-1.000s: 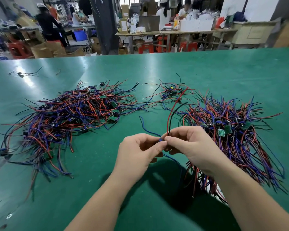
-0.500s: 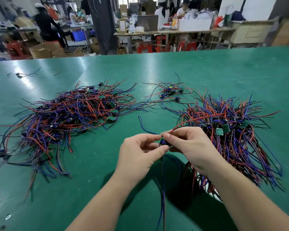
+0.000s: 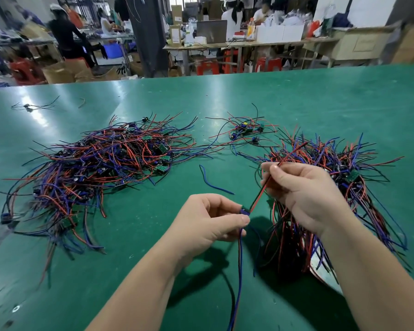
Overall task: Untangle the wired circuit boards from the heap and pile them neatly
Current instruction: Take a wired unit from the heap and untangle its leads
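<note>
Right hand (image 3: pixel 304 194) slid up red wire (image 3: pixel 257 198) (taut); left hand (image 3: pixel 210 223) pinches board (image 3: pixel 245 212).

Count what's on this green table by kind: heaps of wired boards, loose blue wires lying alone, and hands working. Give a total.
Heaps of red, blue and black wired circuit boards: 3, left heap, small far heap, right heap
Loose blue wires lying alone: 1, curved blue wire
Hands: 2, left hand, right hand
Total: 6
</note>
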Demonstrator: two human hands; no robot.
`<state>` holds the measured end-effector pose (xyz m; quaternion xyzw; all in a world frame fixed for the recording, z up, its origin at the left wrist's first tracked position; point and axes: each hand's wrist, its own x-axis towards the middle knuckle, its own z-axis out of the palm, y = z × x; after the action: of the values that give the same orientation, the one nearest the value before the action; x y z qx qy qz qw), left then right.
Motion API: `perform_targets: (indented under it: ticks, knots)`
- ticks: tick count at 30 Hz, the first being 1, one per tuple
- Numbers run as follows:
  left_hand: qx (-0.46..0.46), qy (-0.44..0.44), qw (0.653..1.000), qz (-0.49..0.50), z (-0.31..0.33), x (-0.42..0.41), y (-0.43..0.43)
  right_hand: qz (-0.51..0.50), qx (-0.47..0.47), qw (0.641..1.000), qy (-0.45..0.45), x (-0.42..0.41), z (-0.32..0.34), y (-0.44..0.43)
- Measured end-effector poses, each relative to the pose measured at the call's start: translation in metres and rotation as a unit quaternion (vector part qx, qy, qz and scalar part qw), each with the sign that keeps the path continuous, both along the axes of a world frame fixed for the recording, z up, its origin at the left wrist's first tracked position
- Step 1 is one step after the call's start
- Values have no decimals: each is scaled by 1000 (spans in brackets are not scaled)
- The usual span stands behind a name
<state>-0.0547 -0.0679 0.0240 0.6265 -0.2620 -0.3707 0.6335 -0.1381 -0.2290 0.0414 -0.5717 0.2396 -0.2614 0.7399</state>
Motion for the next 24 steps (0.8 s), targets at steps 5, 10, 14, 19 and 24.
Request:
perform_targets:
  ticks: [5, 10, 14, 19, 24]
  knots:
    - [29, -31, 997, -61, 0, 3, 7, -13, 76, 996, -44, -5, 6, -11]
    - [53, -66, 994, -66, -2, 7, 9, -32, 89, 994, -52, -6, 9, -11]
    - [58, -90, 992, -69, -3, 9, 11, -66, 68, 995, -15, -8, 9, -13]
    - [86, -123, 981, -124, -7, 7, 14, -13, 48, 998, 25, -5, 8, -14]
    - [-51, -48, 994, -83, 2, 7, 13, 21, 89, 996, -7, -3, 7, -16]
